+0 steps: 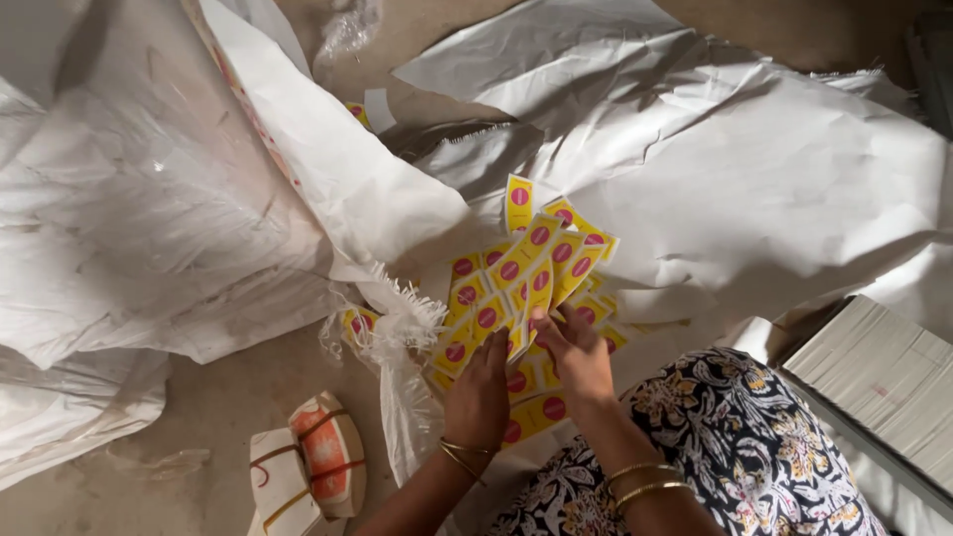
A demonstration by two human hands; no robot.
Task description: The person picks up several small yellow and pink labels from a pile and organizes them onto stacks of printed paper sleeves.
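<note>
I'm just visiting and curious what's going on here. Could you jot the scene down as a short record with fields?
Setting: floor covered with crumpled white sheets
Left hand: left hand pressed flat on a pile of yellow labels with red dots
Right hand: right hand grips a fan of the same labels
Nearby: frayed white woven sack; banded paper bundles; stacked white sheets
Clothing: floral garment, bangles on both wrists

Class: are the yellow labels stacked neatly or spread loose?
Spread loose: the yellow labels fan out overlapping at many angles beneath the left hand and right hand.
</note>
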